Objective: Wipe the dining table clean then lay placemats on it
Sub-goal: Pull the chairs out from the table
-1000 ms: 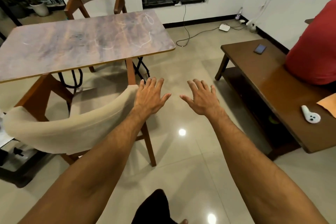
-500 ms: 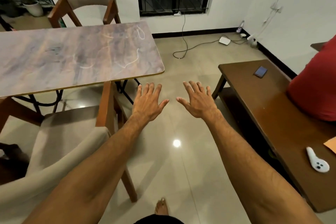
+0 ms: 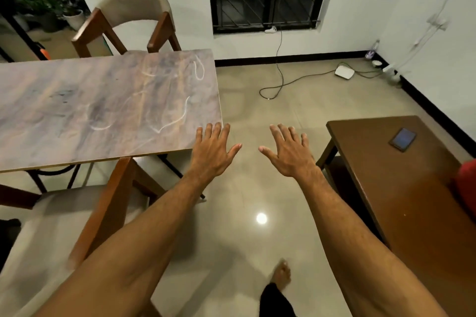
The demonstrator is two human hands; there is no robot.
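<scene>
Dining table (image 3: 77, 116): it filled the left of the view and stood nearer than a second earlier. The person had stepped towards its right end, so I judge that wiping had not begun.
Low brown table (image 3: 401, 188): it sat at the right, cut off by the frame edge. The white controller and orange sheet seen on it earlier had slipped out of view.
Near chair (image 3: 51, 213): it was blurred at the lower left, under the dining table's near edge.
Left hand (image 3: 212, 154): it was empty, with fingers straight and spread. The fingertips overlapped the table's near right corner, possibly hovering rather than touching.
Right hand (image 3: 291, 156): it was empty and spread likewise, over bare floor between the two tables.
White streaks (image 3: 170, 123): they were scrawled across the tabletop's right half, unwiped.
Hidden: no cloth or placemats showed anywhere, and the dining table's left end ran out of frame.
</scene>
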